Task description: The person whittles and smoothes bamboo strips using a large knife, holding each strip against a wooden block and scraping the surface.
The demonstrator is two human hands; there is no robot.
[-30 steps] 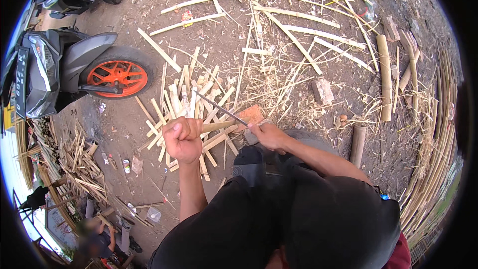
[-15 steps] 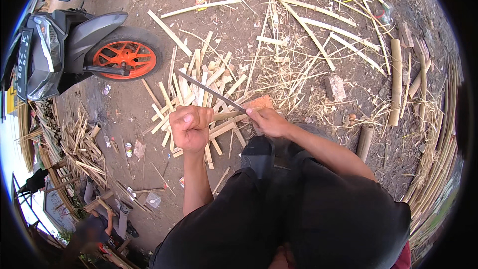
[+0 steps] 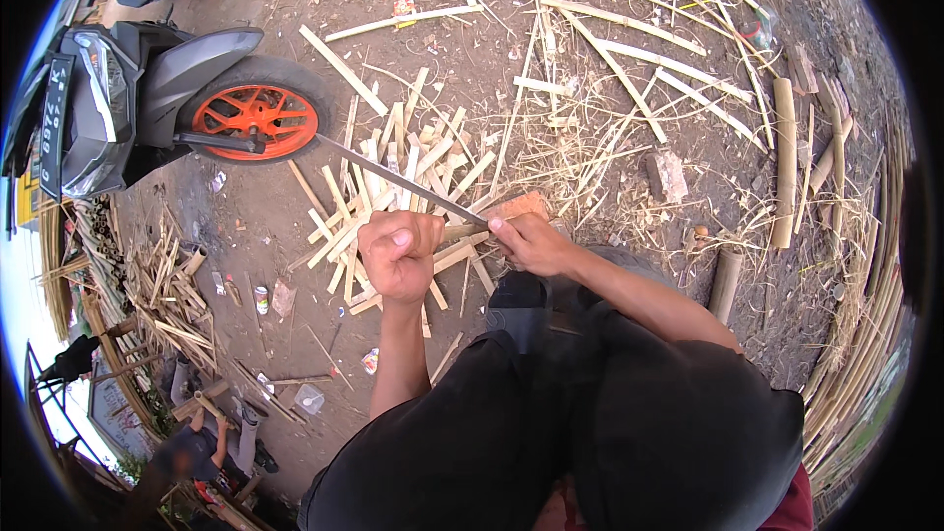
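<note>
Orange brick [image 3: 518,205] near right hand [image 3: 531,242]; bamboo strips [image 3: 393,156] heaped beyond left hand [image 3: 401,248].

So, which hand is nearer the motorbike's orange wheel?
Left. In view, the left hand is below and right of the orange wheel; the right hand is farther right.

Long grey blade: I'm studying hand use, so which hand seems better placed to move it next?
Probably the right hand: it holds the blade at one end; the left hand, fisted, appears clear of it.
</note>
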